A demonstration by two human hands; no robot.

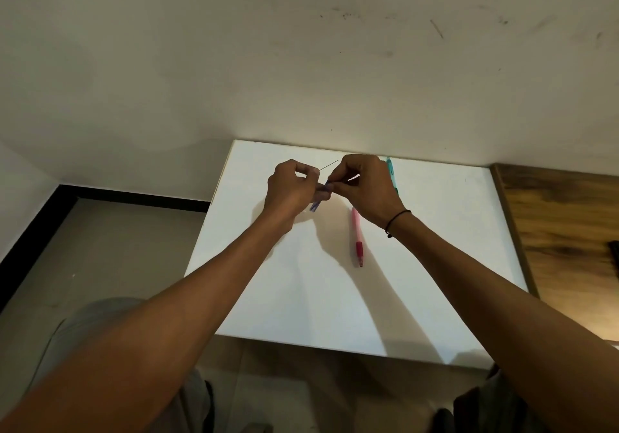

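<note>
— What lay nearest the person?

— Grey trousers (100, 338) at the bottom edge, then both bare forearms reaching out over a white table (435, 265). A black band (397, 219) circled the right wrist.

— And on the table?

— A pink pen (357, 236) lay flat, just below the right hand (365, 188), with its darker red grip and tip towards the person. Any print on it was too small to read.

— Where was the thing being worked on?

— Above the table's middle, between the hands. The left hand (289, 191) had its fingers curled round a violet pen barrel (316, 204), whose lower end stuck out below the fist. The right hand's fingertips were pinched together on the barrel's upper end.

— Anything else there?

— A thin dark rod (330, 165) slanted up between the two hands; which fingers held it could not be told.

— Farther back?

— A teal pen (392, 174) showed partly behind the right hand, near the table's far edge. A wooden surface (562, 224) adjoined the table on the right, and a scuffed pale wall (301, 63) rose behind.
</note>
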